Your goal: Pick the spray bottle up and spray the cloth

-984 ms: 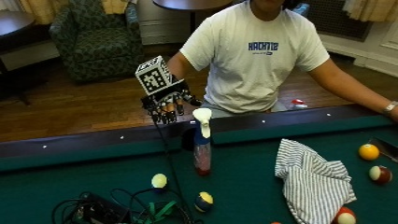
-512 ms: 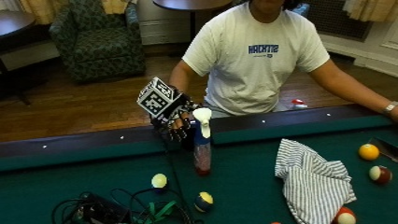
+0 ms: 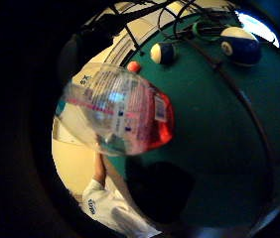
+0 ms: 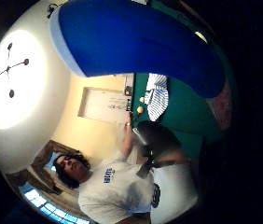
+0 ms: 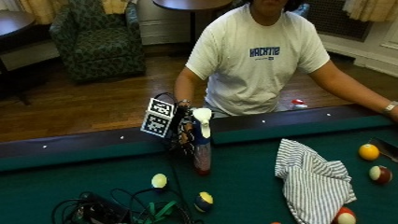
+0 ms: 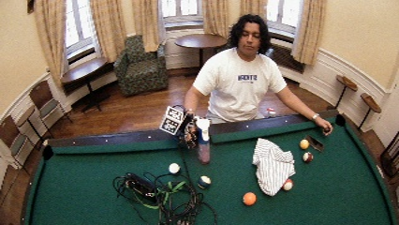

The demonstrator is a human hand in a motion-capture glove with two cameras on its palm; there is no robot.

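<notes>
Gloved right hand (image 5: 185,132) wrapped round neck of spray bottle (image 5: 201,148), upright on green felt, frame centre. Cloth (image 5: 313,184) well apart, lower right. Risk: tall bottle tipping, or nozzle aimed away from cloth.

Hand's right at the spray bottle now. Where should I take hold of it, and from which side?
Take the spray bottle at its blue neck just under the white trigger head. It stands upright on the green felt, and that narrow part suits curled fingers better than the wider clear body. Come from the rail side, where the right hand already is, opposite the nozzle, which points toward the striped cloth.
</notes>
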